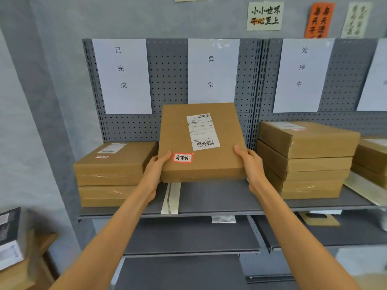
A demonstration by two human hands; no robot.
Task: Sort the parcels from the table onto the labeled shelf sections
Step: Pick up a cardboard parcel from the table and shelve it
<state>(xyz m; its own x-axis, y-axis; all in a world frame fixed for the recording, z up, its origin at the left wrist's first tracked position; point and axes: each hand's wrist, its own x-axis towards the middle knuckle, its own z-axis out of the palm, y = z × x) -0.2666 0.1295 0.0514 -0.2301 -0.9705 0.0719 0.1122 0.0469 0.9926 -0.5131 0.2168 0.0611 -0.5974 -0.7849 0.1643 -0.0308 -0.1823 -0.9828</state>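
Observation:
I hold a flat brown parcel [209, 164] with both hands over the middle of the grey shelf [219, 197]. It carries a white shipping label and a red-bordered sticker near its front left corner. My left hand [156, 171] grips its left front corner and my right hand [250, 164] grips its right front corner. The parcel tilts up at the back, its front edge low over the shelf board. Behind it hangs the middle white section sign [212, 70]. The left sign [121, 76] and the right sign [302, 74] mark the neighbouring sections.
Two stacked parcels [111, 174] fill the left section, a stack of three [303, 160] the right one, and more boxes [372, 160] sit at the far right. A white strip [171, 198] lies on the shelf board. Lower shelves [188, 237] lie beneath. A wooden table with items [12, 248] stands at bottom left.

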